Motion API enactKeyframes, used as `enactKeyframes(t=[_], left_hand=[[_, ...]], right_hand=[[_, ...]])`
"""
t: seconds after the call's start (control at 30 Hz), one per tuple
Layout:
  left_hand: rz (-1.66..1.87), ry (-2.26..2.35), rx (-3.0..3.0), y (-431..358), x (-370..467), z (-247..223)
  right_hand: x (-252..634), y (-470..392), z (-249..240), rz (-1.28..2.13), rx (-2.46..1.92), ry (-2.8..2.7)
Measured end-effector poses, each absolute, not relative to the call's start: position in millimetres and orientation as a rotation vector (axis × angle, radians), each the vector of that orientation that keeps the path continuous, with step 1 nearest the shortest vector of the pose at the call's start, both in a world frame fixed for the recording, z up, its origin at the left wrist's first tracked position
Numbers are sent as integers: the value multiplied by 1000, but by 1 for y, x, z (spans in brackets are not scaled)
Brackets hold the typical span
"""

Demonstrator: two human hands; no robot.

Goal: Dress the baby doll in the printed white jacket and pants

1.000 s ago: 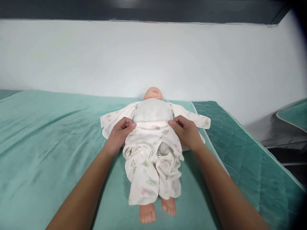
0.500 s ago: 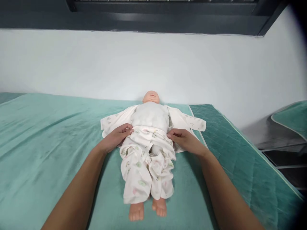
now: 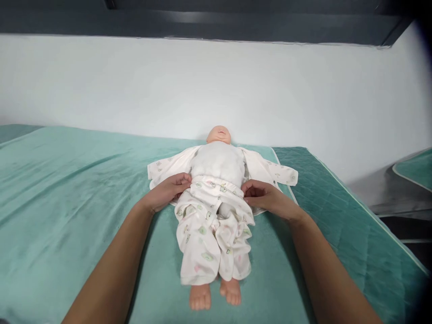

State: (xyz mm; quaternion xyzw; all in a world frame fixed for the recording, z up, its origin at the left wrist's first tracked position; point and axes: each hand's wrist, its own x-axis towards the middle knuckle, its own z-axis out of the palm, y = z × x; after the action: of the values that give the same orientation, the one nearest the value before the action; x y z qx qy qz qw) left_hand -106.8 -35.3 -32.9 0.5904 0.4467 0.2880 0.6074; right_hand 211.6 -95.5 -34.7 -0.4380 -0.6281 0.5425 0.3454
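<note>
A baby doll (image 3: 219, 135) lies on its back, feet toward me, with a bare white cloth torso. Patterned white baby pants (image 3: 202, 247) cover its legs up to the waist, and an opening shows at the crotch. My left hand (image 3: 168, 191) is closed on the waistband at the doll's left-hand side in view. On the opposite side, my right hand (image 3: 266, 198) has its curled fingers at the waistband's edge, the thumb a little lower. A white baby shirt (image 3: 254, 164) lies spread open under the doll, sleeves out to both sides.
A green sheet (image 3: 84, 202) lies beneath the doll, with a darker quilted green mat (image 3: 337, 216) to the right. A white wall (image 3: 168, 85) rises behind the head. A dark metal frame (image 3: 202, 20) runs overhead. Another green pad edge (image 3: 416, 168) shows at far right.
The view has shifted slightly, so the doll and hands appear further right. My right hand's thumb and fingers look more apart than before. Both hands stay at the waistband.
</note>
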Motion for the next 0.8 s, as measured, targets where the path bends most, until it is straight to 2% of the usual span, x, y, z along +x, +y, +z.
enactKeyframes(t=[0.37, 0.57, 0.8], left_hand=[[584, 877, 1412, -40, -114, -26], [544, 910, 1487, -39, -115, -29], [780, 976, 1339, -37, -104, -37]], right_hand=[[215, -95, -34, 1483, -1126, -1675], [209, -83, -49, 1187, -1392, -1311], [208, -85, -50, 1267, -1316, -1517]])
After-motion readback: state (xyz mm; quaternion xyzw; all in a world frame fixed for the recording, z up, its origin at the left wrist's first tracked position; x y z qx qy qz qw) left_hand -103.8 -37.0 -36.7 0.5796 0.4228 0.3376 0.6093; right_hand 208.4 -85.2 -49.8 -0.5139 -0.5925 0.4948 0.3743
